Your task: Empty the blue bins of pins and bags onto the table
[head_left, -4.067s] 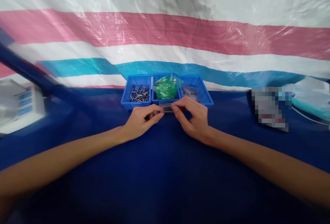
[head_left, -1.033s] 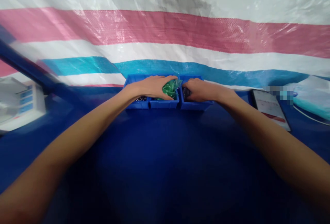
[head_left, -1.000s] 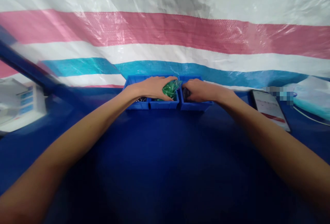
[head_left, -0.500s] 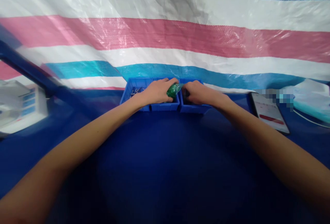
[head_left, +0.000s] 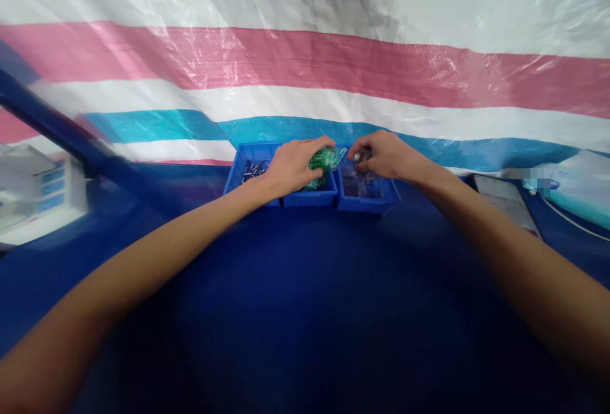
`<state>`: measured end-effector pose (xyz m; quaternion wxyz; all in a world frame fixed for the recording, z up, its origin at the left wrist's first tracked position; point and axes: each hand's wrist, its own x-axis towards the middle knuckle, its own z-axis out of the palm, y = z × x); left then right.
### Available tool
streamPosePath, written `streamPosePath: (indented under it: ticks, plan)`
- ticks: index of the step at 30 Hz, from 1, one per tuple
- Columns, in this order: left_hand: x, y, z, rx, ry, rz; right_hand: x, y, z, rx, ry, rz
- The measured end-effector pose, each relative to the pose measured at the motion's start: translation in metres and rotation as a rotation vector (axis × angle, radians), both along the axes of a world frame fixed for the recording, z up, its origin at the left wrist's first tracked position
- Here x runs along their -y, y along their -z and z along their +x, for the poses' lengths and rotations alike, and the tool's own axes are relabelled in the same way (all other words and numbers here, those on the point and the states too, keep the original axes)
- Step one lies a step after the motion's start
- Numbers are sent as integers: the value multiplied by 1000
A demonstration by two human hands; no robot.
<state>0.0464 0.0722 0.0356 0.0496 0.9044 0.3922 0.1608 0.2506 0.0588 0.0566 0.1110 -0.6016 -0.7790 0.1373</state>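
Note:
My left hand (head_left: pixel 294 166) is closed around a clear plastic bag with green contents (head_left: pixel 326 159), just above the middle blue bin (head_left: pixel 309 199). More green shows inside that bin beneath the bag. Over the right blue bin (head_left: pixel 361 206) is my right hand (head_left: pixel 387 155), its fingers pinched on something small with dark and pale parts, too unclear to name. Dark small pieces and clear plastic lie in the right bin. Thin metallic pins or screws (head_left: pixel 252 171) lie in the left blue bin (head_left: pixel 237 159), beside my left wrist.
The three bins stand in a row on a blue table (head_left: pixel 295 287). A striped plastic sheet (head_left: pixel 305 58) hangs behind them. On the left is a white device with blue buttons (head_left: pixel 57 201). A phone (head_left: pixel 508 201) and a pale blue-white bundle with a cord (head_left: pixel 581 188) lie on the right.
My right hand has risen from inside the right bin, with its fingers now pinched on something small. My left hand still holds the green bag, with more of it showing.

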Motion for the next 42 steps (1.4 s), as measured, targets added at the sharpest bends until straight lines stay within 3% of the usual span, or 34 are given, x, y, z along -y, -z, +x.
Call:
streamPosePath:
  ticks: [3, 6, 9, 11, 14, 17, 20, 22, 27, 30, 33, 38, 42]
  plan:
    - [3, -9, 0, 131, -50, 42, 3, -8, 4, -133, 72, 42]
    - [10, -31, -3, 293, -115, 101, 11, -22, 6, -256, 108, 111]
    - [25, -53, -10, 503, -153, 217, 26, -35, -2, -402, 124, 143]
    - [41, -59, -17, 614, -130, 282, 41, -35, -13, -496, 146, 181]
    - [72, -44, -31, 697, -138, 237, 69, -17, -34, -679, 140, 144]
    - [101, -12, -44, 803, -216, 115, 94, 17, -49, -803, 91, 60]
    - [118, 15, -53, 741, -262, 3, 110, 43, -56, -793, 44, 190]
    - [120, 24, -57, 707, -279, -58, 116, 52, -58, -801, 16, 202]
    - [111, 25, -62, 406, -138, -94, 116, 62, -60, -661, -149, 201]
    - [105, 24, -66, 224, -4, 11, 115, 69, -60, -553, -183, 281]
    - [102, 26, -70, 77, 10, 129, 119, 72, -59, -485, -190, 437]
    - [106, 26, -74, -93, 8, 402, 121, 50, -55, -441, -251, 743]
    - [108, 16, -74, -95, 89, 715, 87, 16, -30, -337, -170, 811]
